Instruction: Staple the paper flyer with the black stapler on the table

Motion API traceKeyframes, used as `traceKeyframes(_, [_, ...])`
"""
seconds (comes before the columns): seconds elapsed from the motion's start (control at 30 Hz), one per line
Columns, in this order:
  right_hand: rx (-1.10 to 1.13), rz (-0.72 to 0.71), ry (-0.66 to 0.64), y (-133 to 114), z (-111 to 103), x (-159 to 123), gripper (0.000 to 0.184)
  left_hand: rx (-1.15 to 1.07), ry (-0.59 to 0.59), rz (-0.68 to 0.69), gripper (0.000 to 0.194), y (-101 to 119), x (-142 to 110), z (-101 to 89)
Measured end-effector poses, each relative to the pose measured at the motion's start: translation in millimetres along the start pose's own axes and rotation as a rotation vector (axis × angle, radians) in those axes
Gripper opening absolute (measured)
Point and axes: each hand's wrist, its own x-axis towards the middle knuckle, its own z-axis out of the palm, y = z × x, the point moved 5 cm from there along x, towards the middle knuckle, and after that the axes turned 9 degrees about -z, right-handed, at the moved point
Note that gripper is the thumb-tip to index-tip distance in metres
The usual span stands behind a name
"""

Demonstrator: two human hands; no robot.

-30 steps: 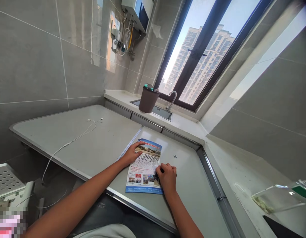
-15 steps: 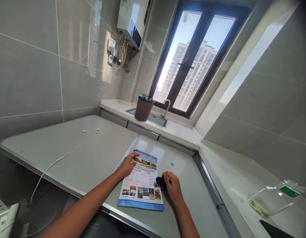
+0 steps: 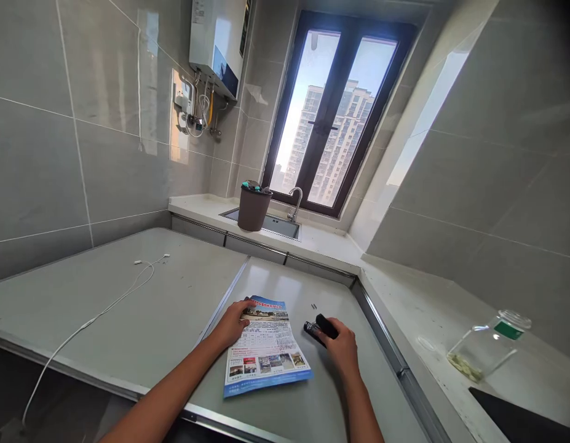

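Small print on the leaflet (image 3: 266, 354) too fine to read; its upper left corner hidden under my left hand (image 3: 235, 323), so pinching or pressing I can't tell. Just right of the leaflet, my right hand (image 3: 342, 349) covers the near end of the black stapler (image 3: 316, 333). Past the leaflet's upper right corner, grey bits (image 3: 313, 306) too small to name. Far beyond the leaflet, leftward, heater (image 3: 216, 46) cut by top edge. Well right of the leaflet, dark slab (image 3: 519, 419) cut off.

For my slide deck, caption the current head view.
At a pale table, left hand on a flyer, right hand holding a black stapler.
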Motion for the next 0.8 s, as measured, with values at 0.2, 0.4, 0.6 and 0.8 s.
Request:
traceKeyframes(0.2, [-0.137,0.049,0.179,-10.3,1.5,-3.5,0.035,0.022,0.017,0.013,0.052,4.9,-0.8,-1.7])
traceKeyframes(0.4, [0.159,-0.119,-0.114,-101.2,69.9,-8.7,0.019,-0.004,0.152,0.057,0.038,-5.9,7.2,-7.3])
traceKeyframes(0.6, [0.15,-0.128,-0.175,-147.2,114.3,-16.8,0.017,-0.057,0.323,0.045,0.027,-21.3,13.7,-17.6])
traceKeyframes(0.8, [0.106,-0.105,-0.173,-123.4,109.4,-21.2,0.015,-0.043,0.334,0.002,0.016,-29.7,16.1,-17.9])
